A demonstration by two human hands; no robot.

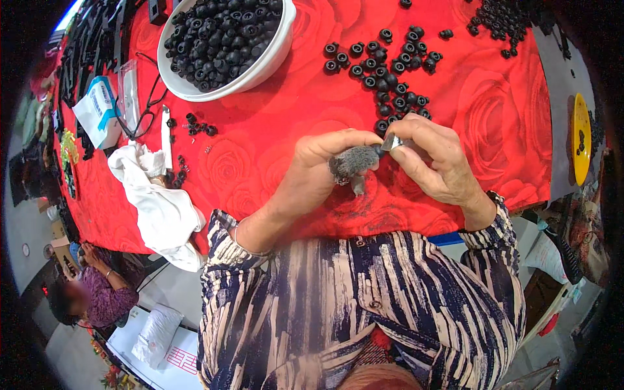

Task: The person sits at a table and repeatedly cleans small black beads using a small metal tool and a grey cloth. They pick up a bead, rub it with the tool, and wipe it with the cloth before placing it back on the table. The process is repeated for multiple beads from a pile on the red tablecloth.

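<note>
My left hand [305,170] is closed, its thumb and fingers pinching a small black part [379,150]. Dark grey, fuzzy material [354,161], perhaps a cloth wrap, lies across its fingers. Between the thumb and fingertips of my right hand [437,159] is a small shiny metal blade [391,142], which meets the black part. Just beyond both hands, a scattered group of round black plastic parts [382,78] with ring-shaped openings lies on the red rose-patterned tablecloth [481,117]. Dark crumbs dot the cloth below the grey material.
A white bowl [286,39] heaped with similar black parts stands far left. Eyeglasses [144,117], a white cloth [159,201] and small black bits lie at left. More black pieces [504,23] are far right, near a yellow tray [580,107]. Another person [107,292] sits lower left.
</note>
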